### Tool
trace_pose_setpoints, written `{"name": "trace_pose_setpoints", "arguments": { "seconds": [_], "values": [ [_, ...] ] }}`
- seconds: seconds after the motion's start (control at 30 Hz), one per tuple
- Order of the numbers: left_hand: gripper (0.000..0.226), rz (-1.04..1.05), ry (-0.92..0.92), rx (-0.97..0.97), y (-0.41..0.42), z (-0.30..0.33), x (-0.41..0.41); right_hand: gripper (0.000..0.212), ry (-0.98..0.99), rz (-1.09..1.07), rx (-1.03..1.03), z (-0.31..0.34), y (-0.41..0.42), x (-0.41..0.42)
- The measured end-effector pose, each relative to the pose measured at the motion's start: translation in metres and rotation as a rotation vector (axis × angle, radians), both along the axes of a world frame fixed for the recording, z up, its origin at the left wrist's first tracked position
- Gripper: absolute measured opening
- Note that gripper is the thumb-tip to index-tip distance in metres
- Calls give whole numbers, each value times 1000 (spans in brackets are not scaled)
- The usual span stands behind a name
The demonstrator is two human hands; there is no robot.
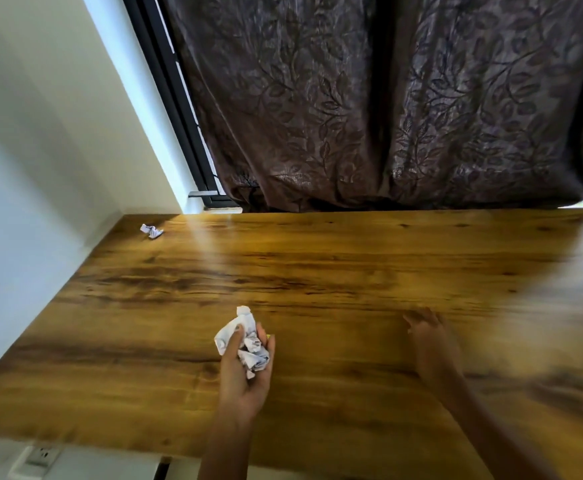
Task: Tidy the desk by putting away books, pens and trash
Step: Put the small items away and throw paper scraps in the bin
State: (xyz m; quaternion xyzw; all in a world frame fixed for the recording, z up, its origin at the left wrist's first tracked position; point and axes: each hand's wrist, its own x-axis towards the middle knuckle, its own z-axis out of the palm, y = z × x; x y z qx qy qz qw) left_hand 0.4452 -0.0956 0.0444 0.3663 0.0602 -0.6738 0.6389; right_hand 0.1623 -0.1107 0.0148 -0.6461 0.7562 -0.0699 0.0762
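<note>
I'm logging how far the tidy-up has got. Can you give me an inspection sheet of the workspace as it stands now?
Surface: wooden desk, brown grain, glare at the right.
Job's things: crumpled paper in the left hand; a smaller paper scrap lies at the far left corner by the wall. No books or pens seen.
Clutter: nothing seen beyond the scrap.
Hands: left hand palm up, fingers curled round the paper; right hand blurred, fingers fairly straight, holding nothing, low over the desk; contact unclear.
Cables: nothing seen; a wall socket sits below the near left edge.
Surroundings: dark leaf-patterned curtain behind the desk, black window frame, white wall on the left.
</note>
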Motion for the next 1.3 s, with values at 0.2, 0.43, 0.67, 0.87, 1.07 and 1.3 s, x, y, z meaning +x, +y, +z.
{"name": "trace_pose_setpoints", "arguments": {
  "seconds": [0.2,0.43,0.67,0.87,1.07,1.3],
  "values": [
    [23,44,-14,-7,-24,-2,2,31,-335,-36,-158,-1,-33,6],
    [16,117,-59,-4,-24,2,18,17,-340,73,-177,-3,-68,54],
    [16,172,-55,3,-5,1,35,21,-341,198,-161,-15,-38,81],
    [16,143,-29,8,20,-2,35,26,-343,379,-109,-25,21,131],
    [22,117,5,-55,66,2,55,24,-270,674,-95,-21,102,214],
    [20,170,-24,-32,146,9,93,11,-831,459,-124,-9,173,255]
  ]
}}
